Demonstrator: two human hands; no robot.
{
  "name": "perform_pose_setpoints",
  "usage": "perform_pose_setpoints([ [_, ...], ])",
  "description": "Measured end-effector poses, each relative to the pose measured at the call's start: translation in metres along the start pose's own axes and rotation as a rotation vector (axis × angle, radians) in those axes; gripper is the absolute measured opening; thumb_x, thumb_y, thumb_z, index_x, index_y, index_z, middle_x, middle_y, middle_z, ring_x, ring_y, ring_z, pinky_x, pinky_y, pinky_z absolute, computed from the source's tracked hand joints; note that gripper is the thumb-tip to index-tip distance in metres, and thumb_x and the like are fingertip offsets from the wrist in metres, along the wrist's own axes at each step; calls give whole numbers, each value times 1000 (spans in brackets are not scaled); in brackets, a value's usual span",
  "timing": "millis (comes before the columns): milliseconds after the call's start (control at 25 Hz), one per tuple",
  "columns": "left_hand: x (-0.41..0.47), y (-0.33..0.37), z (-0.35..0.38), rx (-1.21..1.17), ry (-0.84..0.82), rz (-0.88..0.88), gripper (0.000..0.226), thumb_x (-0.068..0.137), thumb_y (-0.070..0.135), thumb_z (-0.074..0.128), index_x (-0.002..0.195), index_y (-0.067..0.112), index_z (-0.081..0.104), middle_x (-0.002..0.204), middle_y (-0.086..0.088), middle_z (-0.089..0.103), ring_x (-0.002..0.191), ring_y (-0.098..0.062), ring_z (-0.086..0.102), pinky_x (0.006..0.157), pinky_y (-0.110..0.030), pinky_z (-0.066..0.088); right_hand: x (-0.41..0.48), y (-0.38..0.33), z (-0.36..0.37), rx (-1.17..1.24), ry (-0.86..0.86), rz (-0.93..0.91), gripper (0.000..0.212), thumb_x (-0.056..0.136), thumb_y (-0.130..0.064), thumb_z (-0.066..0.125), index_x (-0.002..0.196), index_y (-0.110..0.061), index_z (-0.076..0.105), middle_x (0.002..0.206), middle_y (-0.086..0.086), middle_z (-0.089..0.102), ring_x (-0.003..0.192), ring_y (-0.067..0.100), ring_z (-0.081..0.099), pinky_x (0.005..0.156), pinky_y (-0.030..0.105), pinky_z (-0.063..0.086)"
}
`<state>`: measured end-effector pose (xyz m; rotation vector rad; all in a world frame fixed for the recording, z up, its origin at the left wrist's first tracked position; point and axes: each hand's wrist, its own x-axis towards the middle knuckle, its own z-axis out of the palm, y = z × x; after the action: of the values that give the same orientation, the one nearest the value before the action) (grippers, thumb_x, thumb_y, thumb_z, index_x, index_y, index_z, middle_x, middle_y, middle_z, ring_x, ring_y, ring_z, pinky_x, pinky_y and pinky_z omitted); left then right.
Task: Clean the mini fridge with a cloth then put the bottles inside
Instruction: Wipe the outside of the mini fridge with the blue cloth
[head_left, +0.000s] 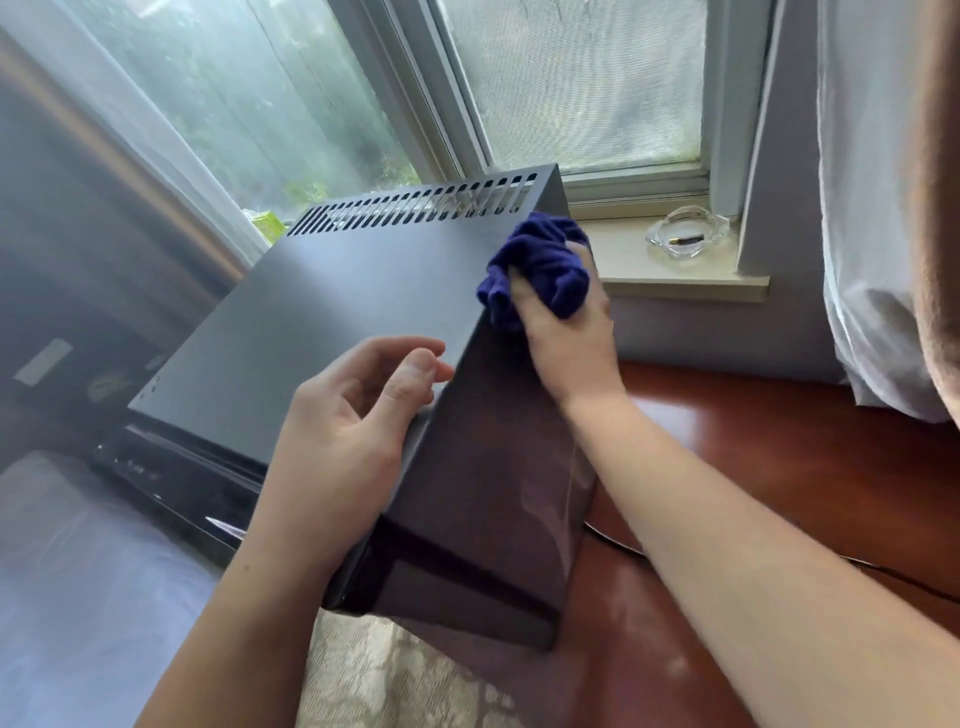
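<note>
Right hand (566, 332) is clenching a purple cloth (540, 260) at the fridge (337, 312) top's 3 o'clock edge. Left hand (353, 415) is hovering loose and empty at 6 o'clock, possibly touching. Fridge is sitting on a table (779, 467).

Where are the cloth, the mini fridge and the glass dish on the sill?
cloth (550, 260), head view, on its bunched middle.
mini fridge (363, 306), head view, on its bare top panel.
glass dish (675, 250), head view, on its front rim.
</note>
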<state>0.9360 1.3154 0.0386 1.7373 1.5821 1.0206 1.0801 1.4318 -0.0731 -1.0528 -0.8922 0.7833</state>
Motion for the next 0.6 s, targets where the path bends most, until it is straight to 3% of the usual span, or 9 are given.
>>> perform_pose_setpoints([
  [160, 0, -1, 0, 7, 12, -3, 27, 94, 44, 57, 103, 27, 76, 97, 9, 78, 85, -2, 69, 78, -12, 50, 16, 11, -6, 13, 21, 79, 38, 85, -44, 75, 118, -29, 63, 105, -23, 66, 105, 1, 62, 98, 19, 42],
  [280, 0, 0, 0, -5, 19, -2, 31, 91, 47, 56, 101, 25, 76, 94, 8, 78, 83, -1, 69, 76, -9, 49, -19, 18, -7, -12, 20, 83, 50, 80, -55, 73, 120, -27, 64, 115, -19, 68, 113, -4, 61, 104, 17, 43],
  [400, 0, -1, 1, -2, 23, 19, 32, 90, 46, 55, 100, 24, 76, 93, 8, 78, 80, 1, 69, 75, -8, 48, -90, 21, -12, -19, -26, 40, 43, 84, -45, 78, 123, -40, 59, 126, -14, 64, 123, -13, 53, 106, 9, 35],
  [480, 0, -2, 1, 2, 30, 25, 33, 91, 46, 55, 100, 23, 77, 92, 8, 78, 79, 0, 69, 74, -7, 47, -140, 20, -16, -42, -81, -41, 36, 86, -41, 76, 117, -43, 57, 123, -8, 64, 123, -3, 57, 105, 11, 36],
  [600, 0, -5, 0, -6, 40, 25, 30, 94, 45, 55, 99, 25, 76, 94, 6, 78, 80, -1, 69, 75, -8, 49, -186, 13, -17, -62, -135, -91, 34, 86, -40, 78, 115, -34, 60, 119, -1, 63, 115, 7, 63, 101, 18, 44],
])
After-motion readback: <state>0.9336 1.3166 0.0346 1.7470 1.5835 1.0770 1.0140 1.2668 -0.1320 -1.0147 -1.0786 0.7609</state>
